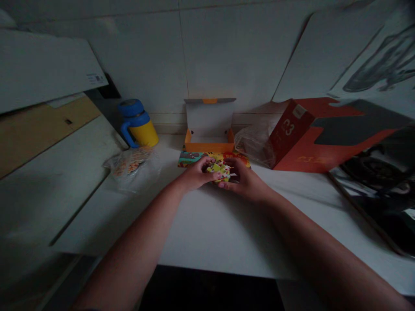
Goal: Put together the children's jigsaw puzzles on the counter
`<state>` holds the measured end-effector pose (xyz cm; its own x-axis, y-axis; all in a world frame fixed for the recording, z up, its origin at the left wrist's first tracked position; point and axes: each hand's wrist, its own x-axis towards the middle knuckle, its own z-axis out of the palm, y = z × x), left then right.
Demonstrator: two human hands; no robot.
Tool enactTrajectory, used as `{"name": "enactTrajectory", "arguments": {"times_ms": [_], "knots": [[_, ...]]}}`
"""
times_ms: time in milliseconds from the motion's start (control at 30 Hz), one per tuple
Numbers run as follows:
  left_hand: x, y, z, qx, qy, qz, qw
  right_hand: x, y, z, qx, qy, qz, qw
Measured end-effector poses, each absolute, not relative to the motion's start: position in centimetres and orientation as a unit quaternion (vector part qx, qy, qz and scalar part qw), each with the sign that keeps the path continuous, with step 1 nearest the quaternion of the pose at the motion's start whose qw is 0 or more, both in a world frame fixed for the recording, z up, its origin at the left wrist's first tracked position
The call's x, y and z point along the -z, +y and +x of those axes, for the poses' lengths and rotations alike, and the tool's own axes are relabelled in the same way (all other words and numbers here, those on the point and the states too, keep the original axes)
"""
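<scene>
My left hand (201,175) is closed round the left side of a bunch of small yellow-green patterned pieces (219,170). Its thumb lies across the front of them. My right hand (241,179) curls about the right side of the same bunch, fingertips against it, and a white bit pokes out between the hands. The pieces look like jigsaw pieces, but dim light blurs their outlines. Just behind the hands lies a flat, colourful printed sheet (191,159), partly covered by them. Beyond it an orange box (207,147) stands with its lid raised against the wall.
A blue and yellow handled flask (142,129) stands at the back left, behind a clear plastic bag (136,166) with patterned contents. Another crumpled clear bag (254,142) leans by a large red box (298,138). The white table (207,233) ends at a near edge.
</scene>
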<state>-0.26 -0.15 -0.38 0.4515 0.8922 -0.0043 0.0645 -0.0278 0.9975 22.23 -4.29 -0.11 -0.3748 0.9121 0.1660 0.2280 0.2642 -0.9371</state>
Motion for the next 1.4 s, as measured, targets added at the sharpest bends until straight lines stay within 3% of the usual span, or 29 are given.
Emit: {"name": "enactTrajectory", "arguments": {"times_ms": [133, 333, 1033, 1200, 1400], "knots": [[-0.4, -0.7, 0.7, -0.401, 0.366, 0.480, 0.689, 0.3, -4.2, 22.0, -0.474, -0.662, -0.400, 0.421], [-0.7, -1.0, 1.6, -0.435, 0.326, 0.376, 0.751, 0.7, -3.9, 21.7, -0.434, -0.640, -0.418, 0.477], [-0.2, -2.1, 4.1, -0.504, 0.317, 0.310, 0.741, -0.2, -4.2, 22.0, -0.174, -0.753, -0.414, 0.480], [-0.5, -2.5, 4.2, -0.500, 0.331, 0.326, 0.731, -0.3, -4.0, 22.4, -0.195, -0.752, -0.414, 0.475], [-0.3, -2.5, 4.0, -0.480, 0.345, 0.352, 0.726, 0.0, -3.9, 22.5, -0.320, -0.696, -0.411, 0.495]]}}
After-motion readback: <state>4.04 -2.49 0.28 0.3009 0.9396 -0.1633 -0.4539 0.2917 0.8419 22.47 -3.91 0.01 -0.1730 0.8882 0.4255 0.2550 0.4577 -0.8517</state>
